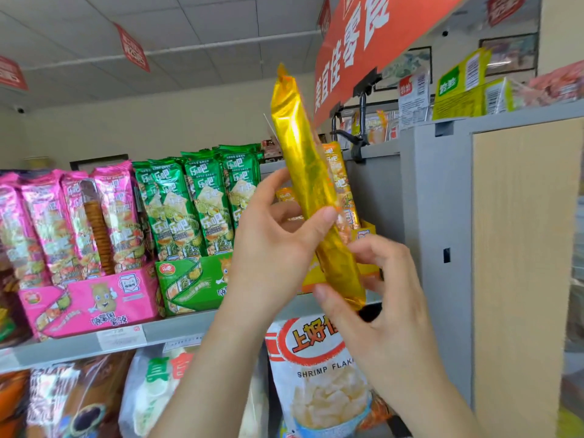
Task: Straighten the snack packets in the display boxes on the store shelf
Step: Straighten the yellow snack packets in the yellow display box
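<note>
Head view: long glossy gold-yellow packet [300, 159], crimped end up, leaning slightly left, held in front of yellow display box [368, 230] on shelf [177, 330]; pinched mid-length by left hand [278, 238], lower end gripped between thumb and curled fingers of right hand [382, 298]

LABELS | white bag [316, 390], near lower shelf: "SHRIMP FLAK", "上好" | green packets [205, 200], left: "乐吧" | red hanging sign [363, 42], far right: "美宜佳零食"

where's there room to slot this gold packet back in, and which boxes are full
The yellow box looks roomiest: a gap between the green packets and its standing orange packet, though the left hand and right hand on the gold packet hide part. Crowded: pink box and green box, packed tight.
</note>
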Demonstrator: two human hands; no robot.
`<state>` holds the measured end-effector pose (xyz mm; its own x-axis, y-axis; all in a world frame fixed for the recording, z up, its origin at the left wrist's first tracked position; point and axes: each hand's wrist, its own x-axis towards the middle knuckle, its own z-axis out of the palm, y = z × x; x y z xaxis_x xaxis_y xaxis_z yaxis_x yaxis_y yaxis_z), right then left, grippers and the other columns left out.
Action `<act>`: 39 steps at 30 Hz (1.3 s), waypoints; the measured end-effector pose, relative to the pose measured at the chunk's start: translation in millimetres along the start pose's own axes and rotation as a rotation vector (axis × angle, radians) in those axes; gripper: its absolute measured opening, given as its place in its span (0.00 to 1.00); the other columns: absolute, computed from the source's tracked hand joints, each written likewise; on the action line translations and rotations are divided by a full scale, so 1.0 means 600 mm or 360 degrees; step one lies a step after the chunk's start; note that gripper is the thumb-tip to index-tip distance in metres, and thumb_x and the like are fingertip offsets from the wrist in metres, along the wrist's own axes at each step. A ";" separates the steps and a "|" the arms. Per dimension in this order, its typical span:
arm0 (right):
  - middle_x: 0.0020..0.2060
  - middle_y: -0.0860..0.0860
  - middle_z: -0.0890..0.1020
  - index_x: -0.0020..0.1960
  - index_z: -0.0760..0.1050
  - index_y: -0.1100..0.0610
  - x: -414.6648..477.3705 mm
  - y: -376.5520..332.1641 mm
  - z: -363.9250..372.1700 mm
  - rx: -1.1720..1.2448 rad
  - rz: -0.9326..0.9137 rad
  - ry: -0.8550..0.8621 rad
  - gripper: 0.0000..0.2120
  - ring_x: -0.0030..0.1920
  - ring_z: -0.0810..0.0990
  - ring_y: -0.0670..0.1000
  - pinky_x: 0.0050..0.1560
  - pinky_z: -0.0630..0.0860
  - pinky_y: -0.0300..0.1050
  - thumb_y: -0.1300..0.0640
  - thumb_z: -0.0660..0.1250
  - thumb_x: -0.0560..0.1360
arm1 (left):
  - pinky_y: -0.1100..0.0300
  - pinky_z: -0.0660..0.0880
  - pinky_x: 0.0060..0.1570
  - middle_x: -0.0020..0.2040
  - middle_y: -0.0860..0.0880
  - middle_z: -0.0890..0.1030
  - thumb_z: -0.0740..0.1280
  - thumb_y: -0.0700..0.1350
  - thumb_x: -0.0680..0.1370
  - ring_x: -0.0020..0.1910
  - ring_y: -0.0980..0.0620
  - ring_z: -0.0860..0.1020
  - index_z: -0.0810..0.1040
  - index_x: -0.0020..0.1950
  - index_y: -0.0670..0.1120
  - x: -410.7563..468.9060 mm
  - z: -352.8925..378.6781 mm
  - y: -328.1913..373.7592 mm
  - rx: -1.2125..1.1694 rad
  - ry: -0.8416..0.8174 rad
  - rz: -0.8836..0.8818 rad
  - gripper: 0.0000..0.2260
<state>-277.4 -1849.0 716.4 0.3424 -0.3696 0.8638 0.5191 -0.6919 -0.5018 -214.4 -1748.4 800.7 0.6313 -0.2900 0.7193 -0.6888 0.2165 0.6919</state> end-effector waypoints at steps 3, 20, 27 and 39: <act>0.57 0.44 0.79 0.60 0.69 0.41 0.013 0.007 -0.009 0.0266 0.0186 -0.0078 0.20 0.58 0.80 0.48 0.54 0.79 0.49 0.42 0.70 0.71 | 0.57 0.81 0.42 0.47 0.45 0.86 0.66 0.34 0.78 0.43 0.50 0.84 0.72 0.68 0.43 0.011 -0.006 0.003 -0.0280 -0.0128 -0.0063 0.18; 0.62 0.55 0.76 0.69 0.66 0.56 0.154 0.032 0.030 -0.0639 0.0205 -0.0074 0.21 0.61 0.74 0.57 0.54 0.70 0.46 0.56 0.63 0.78 | 0.55 0.67 0.42 0.55 0.46 0.79 0.67 0.46 0.79 0.52 0.42 0.78 0.67 0.63 0.44 0.141 0.026 -0.019 0.1291 0.0101 0.0259 0.16; 0.56 0.60 0.80 0.59 0.70 0.60 0.223 0.063 0.046 -0.0915 0.0573 -0.0500 0.16 0.54 0.79 0.61 0.43 0.69 0.47 0.50 0.63 0.78 | 0.51 0.68 0.45 0.62 0.37 0.76 0.64 0.42 0.80 0.58 0.36 0.76 0.59 0.72 0.37 0.170 0.029 -0.047 0.1412 0.0031 -0.0022 0.24; 0.50 0.57 0.80 0.54 0.62 0.57 0.220 0.080 0.049 -0.0797 0.0681 -0.0533 0.13 0.47 0.78 0.60 0.36 0.66 0.45 0.52 0.64 0.77 | 0.51 0.74 0.52 0.68 0.36 0.72 0.63 0.45 0.81 0.62 0.39 0.75 0.52 0.76 0.36 0.163 0.042 -0.100 0.1533 -0.0329 -0.0532 0.30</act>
<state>-184.5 -1912.7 805.2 0.6971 -0.5170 0.4968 -0.1059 -0.7595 -0.6419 -120.2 -1813.4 828.1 0.8316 -0.3719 0.4124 -0.5401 -0.7143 0.4450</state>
